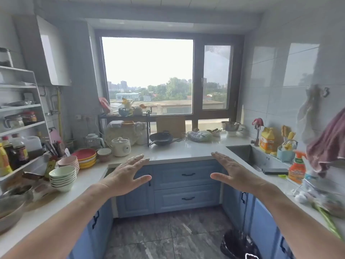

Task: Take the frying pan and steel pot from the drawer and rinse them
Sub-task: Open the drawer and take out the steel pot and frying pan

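Counts taken around the steel sink (pixel 248 156) set in the white counter.

Two bare hands, the left hand (pixel 124 175) and the right hand (pixel 235 172), are raised with fingers spread, both left of the sink. Two blue drawers with dark curved handles sit below and left of it: an upper drawer (pixel 187 174) and a lower drawer (pixel 187 198). One black two-handled wok (pixel 161 138) stands on the counter behind and left of the sink. One white electric cooker (pixel 121 146) stands further left. One stack of pale green bowls (pixel 63 177) and one stack of pink bowls (pixel 68 162) sit far left; the number of bowls in each cannot be told. One orange spray bottle (pixel 296 167) stands just right of the sink.
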